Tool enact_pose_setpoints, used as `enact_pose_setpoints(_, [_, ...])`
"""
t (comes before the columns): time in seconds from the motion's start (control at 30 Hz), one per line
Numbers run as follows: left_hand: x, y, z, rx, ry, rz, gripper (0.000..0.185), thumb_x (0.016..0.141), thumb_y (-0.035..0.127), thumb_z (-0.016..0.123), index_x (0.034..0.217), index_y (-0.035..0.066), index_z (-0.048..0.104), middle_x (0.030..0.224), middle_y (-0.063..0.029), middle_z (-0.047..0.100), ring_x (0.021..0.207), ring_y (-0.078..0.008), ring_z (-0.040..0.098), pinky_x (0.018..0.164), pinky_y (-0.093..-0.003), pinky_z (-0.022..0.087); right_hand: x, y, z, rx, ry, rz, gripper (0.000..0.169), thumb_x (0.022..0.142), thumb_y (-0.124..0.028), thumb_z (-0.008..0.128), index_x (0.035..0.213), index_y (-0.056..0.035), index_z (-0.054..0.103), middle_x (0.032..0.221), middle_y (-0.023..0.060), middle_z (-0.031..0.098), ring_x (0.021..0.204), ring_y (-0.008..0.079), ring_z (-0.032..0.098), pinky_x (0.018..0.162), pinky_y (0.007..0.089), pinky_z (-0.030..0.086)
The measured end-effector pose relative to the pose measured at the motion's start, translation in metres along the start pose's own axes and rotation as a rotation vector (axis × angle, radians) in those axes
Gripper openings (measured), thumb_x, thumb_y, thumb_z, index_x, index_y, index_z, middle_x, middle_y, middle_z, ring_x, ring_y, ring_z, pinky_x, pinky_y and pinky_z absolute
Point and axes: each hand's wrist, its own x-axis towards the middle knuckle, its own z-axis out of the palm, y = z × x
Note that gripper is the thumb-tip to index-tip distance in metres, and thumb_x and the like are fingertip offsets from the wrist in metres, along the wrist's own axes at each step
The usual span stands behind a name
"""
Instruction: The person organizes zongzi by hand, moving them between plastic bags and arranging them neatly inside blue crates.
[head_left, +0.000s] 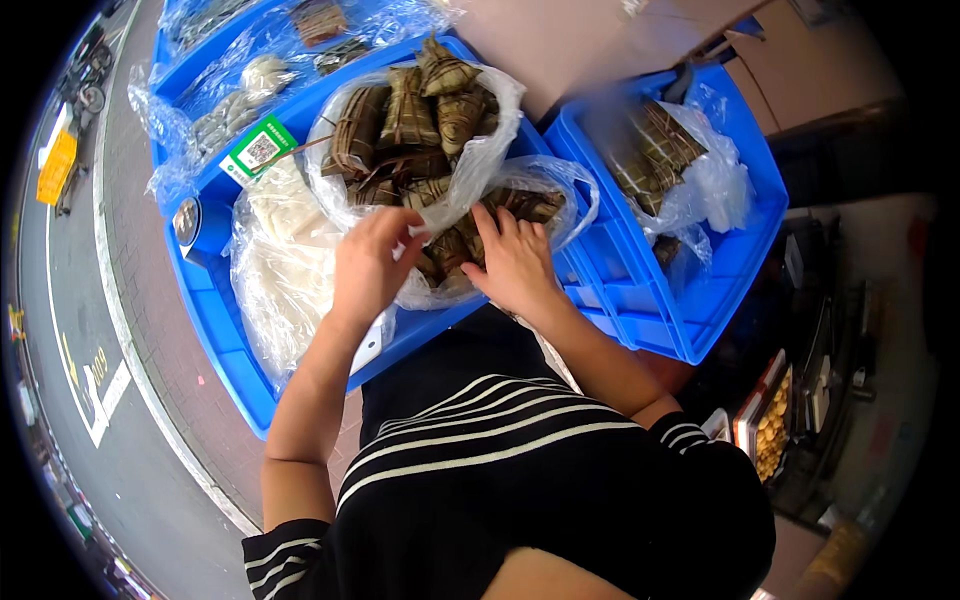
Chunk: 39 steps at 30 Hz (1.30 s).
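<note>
My left hand (377, 259) is at the near rim of a clear plastic bag, its fingers bent; whether they pinch the film cannot be made out. That bag is full of leaf-wrapped rice dumplings (409, 112) tied with string. Beside it, my right hand (514, 259) rests with spread fingers on the dumplings of a second plastic bag (574, 176), nearer to me. Both bags sit in a blue plastic crate (214, 322). Left of my left hand lies a clear bag of white, flat food pieces (289, 262).
A green card with a printed code (261, 150) and a round-topped container (187, 220) stand at the crate's left. Another blue crate (739, 300) at right holds bagged dumplings (652, 157). More bagged food lies beyond. A road (67, 300) runs along the left.
</note>
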Motion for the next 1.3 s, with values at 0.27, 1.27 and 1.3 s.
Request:
enact_pose_setpoints(0.27, [-0.019,-0.011,0.021,0.105,-0.109,-0.076,0.041,0.075,0.013,0.072,0.113,0.009,0.057,0.110,-0.0132,0.058,0.105,-0.0332,0.054,0.089,-0.0391,0.045,-0.022,0.073,-0.026,1.932,-0.227,0.348,0.051,0.086,-0.023,0.050,0.130,0.0004,0.042,0.125,0.0210,0.054,0.106,0.0359,0.060,0.084,0.0409,0.052])
enact_pose_setpoints(1.27, [-0.015,0.013,0.013,-0.915,-0.107,-0.526,0.046,0.082,0.023,0.073,0.114,-0.001,0.051,0.092,-0.0068,0.063,0.075,-0.0113,0.057,0.062,-0.0242,0.045,0.014,0.049,0.015,-0.325,0.054,-0.002,0.048,0.072,-0.011,0.067,0.117,-0.0051,0.051,0.104,0.0184,0.059,0.100,0.0337,0.056,0.084,0.0396,0.046])
enact_pose_setpoints(1.3, [-0.021,0.006,0.006,-0.935,-0.091,-0.544,0.045,0.083,0.022,0.072,0.115,-0.001,0.050,0.092,-0.0067,0.063,0.075,-0.0117,0.057,0.063,-0.0245,0.046,0.016,0.048,0.007,-0.147,-0.008,0.076,0.048,0.072,-0.011,0.066,0.117,-0.0050,0.050,0.106,0.0184,0.058,0.099,0.0344,0.056,0.084,0.0397,0.046])
